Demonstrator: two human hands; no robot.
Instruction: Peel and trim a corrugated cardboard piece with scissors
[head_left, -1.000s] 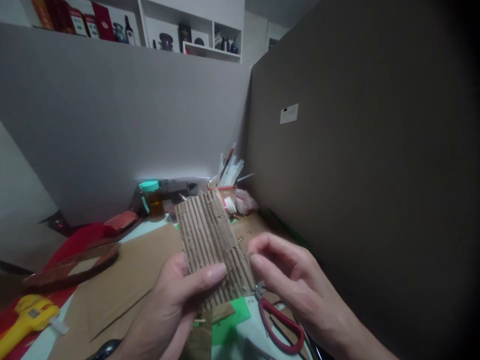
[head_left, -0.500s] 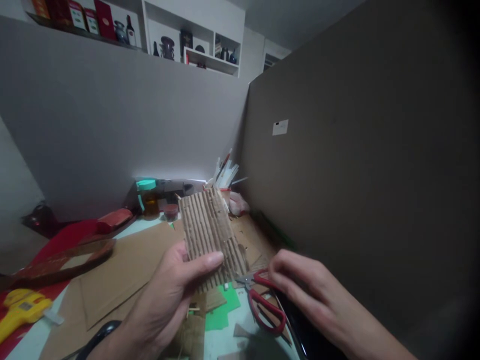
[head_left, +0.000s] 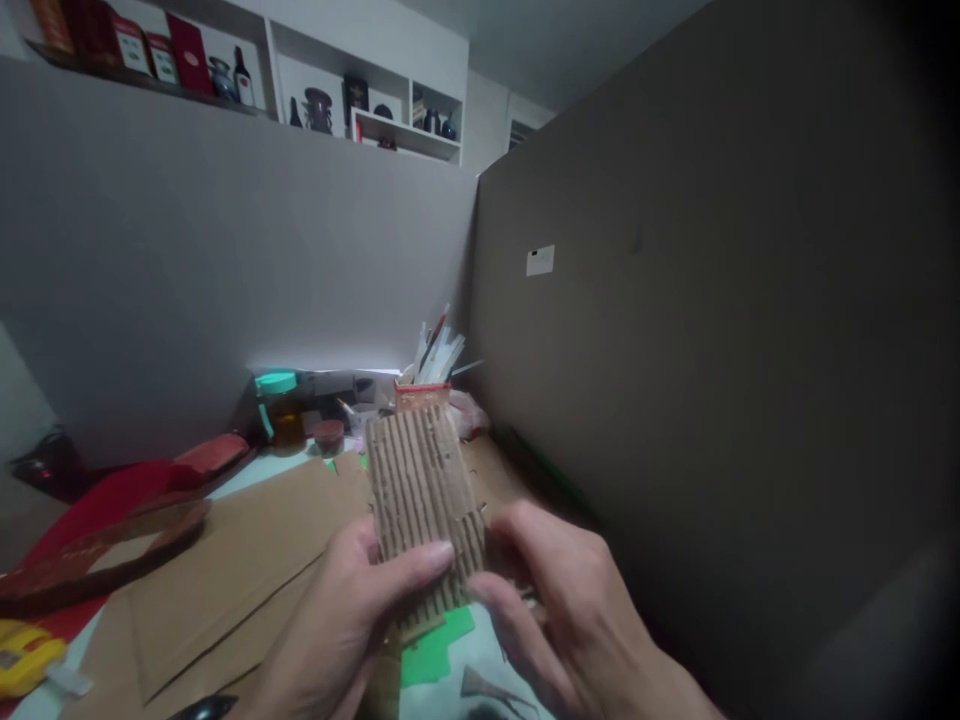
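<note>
A corrugated cardboard piece [head_left: 420, 500] stands tilted up at the middle, its ridges running lengthwise. My left hand [head_left: 360, 600] grips its lower left part, thumb across the front. At the lower right edge of the piece is my right hand [head_left: 562, 600], fingers curled and thumb near the cardboard; what lies between its fingers is hidden. The red-handled scissors cannot be made out. Green paper [head_left: 435, 650] lies on the table below the piece.
Flat cardboard sheets [head_left: 225, 580] cover the left of the table. A yellow glue gun [head_left: 30, 660] lies at the far left. Behind stand a teal-lidded bottle [head_left: 283, 420], a small red tub [head_left: 328, 437] and a holder of sticks [head_left: 424, 392]. Grey partitions [head_left: 675, 350] rise behind and right.
My right hand has moved left to the cardboard's edge, and the red scissors no longer show. The view has shifted slightly, and the cardboard stands a little more upright.
</note>
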